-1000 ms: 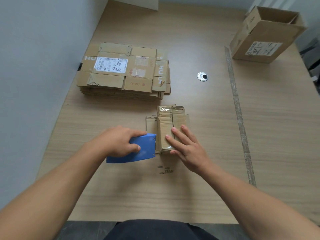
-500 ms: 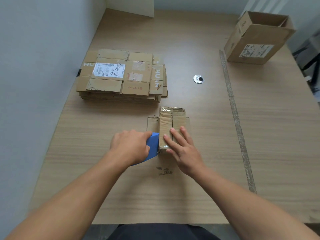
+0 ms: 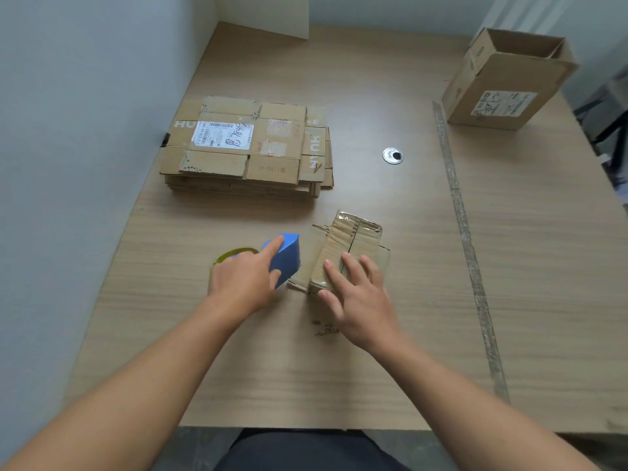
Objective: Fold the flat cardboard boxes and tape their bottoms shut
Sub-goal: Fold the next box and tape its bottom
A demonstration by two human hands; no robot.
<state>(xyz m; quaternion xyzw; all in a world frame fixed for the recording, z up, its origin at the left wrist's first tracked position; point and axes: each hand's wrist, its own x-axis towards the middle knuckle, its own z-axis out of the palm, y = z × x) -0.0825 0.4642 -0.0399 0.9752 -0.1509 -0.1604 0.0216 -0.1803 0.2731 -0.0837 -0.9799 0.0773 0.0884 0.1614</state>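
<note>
Head view, single wide-angle camera. Worn above the near edge of the bench (image 3: 306,385), facing forward and steeply down. Close range: left hand (image 3: 243,278) and right hand (image 3: 360,297) sit mid-frame. Wall (image 3: 68,130) runs along the left; the bench's far edge lies near the top.

L grip (image 3: 243,280) holds tape dispenser (image 3: 285,256); R grip (image 3: 360,294) presses box (image 3: 353,236).

Wood-grain table (image 3: 339,385) stands flush against a pale wall (image 3: 85,130) on the left. A second pale wall (image 3: 390,10) stands behind its far edge. A round metal fitting (image 3: 392,155) is set in the tabletop. A worn grey strip (image 3: 465,239) runs front to back to its right. Dark grey floor (image 3: 200,450) shows below the near edge. Lighting soft and even; shadows faint.
</note>
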